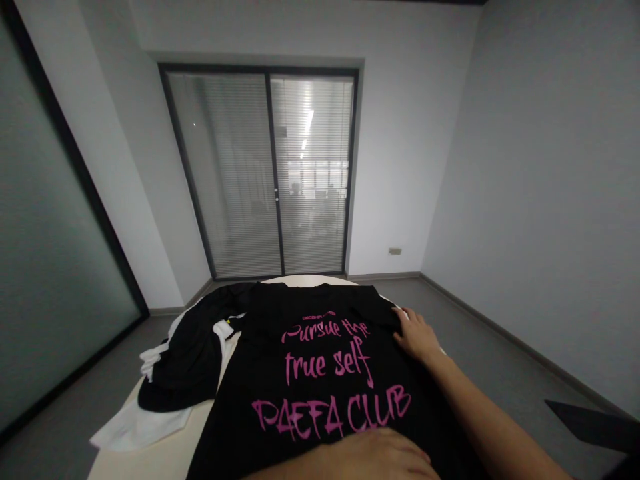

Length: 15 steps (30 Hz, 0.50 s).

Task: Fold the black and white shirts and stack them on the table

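A black T-shirt [310, 387] lies spread on the table with its neck end away from me. Pink lettering on it reads "Pursue the true self" and "PAEFA CLUB". My right hand [417, 333] rests at the shirt's right sleeve, with thumb and fingers apart on the cloth. Across the bottom of the view, my left hand [375, 457] lies on the lower part of the shirt, its back up and fingers pointing right. The picture's lower edge cuts off some of it.
Left of the shirt lies a pile of black and white clothes [187, 360], with white cloth hanging over the table's edge. The pale table [300, 280] has a rounded far end. Beyond stand glass doors with blinds [315, 173]. A dark object [590, 423] juts in at lower right.
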### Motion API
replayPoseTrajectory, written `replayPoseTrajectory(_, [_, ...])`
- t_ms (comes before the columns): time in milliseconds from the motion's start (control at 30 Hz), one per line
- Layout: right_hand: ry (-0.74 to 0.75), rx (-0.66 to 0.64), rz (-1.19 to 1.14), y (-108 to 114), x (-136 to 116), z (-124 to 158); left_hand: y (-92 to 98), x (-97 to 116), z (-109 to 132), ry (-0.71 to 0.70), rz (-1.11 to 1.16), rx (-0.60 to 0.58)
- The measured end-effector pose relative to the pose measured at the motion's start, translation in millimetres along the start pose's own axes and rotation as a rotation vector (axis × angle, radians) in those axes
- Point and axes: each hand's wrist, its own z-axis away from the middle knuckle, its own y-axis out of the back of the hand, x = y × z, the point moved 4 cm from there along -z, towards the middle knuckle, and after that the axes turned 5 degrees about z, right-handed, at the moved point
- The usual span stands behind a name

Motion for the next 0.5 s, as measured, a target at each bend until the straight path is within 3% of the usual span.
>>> replayPoseTrajectory(133, [0.164, 0.204, 0.069, 8, -22, -8, 44.9, -24, 20, 0.43, 0.043, 0.232])
replayPoseTrajectory(200, [0.266, 0.198, 0.086, 8, -35, -15, 48.5, -37, 30, 0.549, 0.069, 0.258])
replayPoseTrajectory(267, [0.305, 0.103, 0.054, 3, -43, -24, 43.3, -46, 38, 0.591, 0.106, 0.256])
replayPoseTrajectory(367, [0.13, -0.057, -0.109, -8, -40, -42, 36.5, -51, 44, 0.608, 0.16, 0.249])
replayPoseTrajectory(500, [-0.414, -0.068, -0.429, -17, -5, -69, 41.7, -47, 45, 0.569, 0.219, 0.206])
